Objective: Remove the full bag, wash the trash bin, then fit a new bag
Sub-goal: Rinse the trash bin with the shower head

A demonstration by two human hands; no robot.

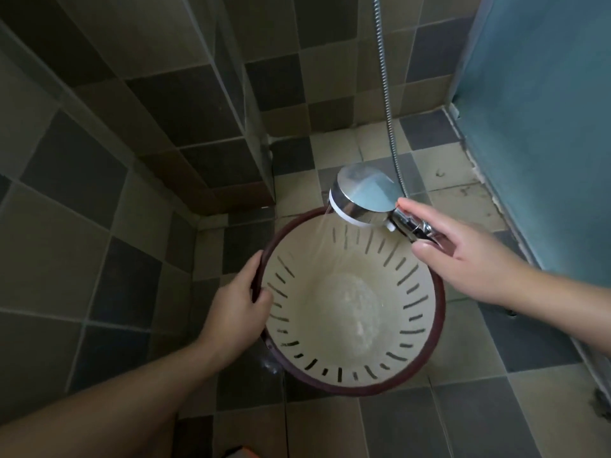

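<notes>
Your left hand [243, 304] grips the slotted trash bin [352, 302] rim, held over the tiled floor [463, 408]; your right hand [463, 246] holds the shower head [360, 196] spraying in. Risk: water escapes through slots, wet rim slips.

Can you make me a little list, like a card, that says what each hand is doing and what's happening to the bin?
place: tiled shower corner
left hand: grips the rim of the trash bin
right hand: holds the shower head by its handle
water: sprays from the shower head into the bin
bin inside: cream, slotted walls, no bag, wet bottom
bin rim: dark red
hose: runs up the wall
</notes>
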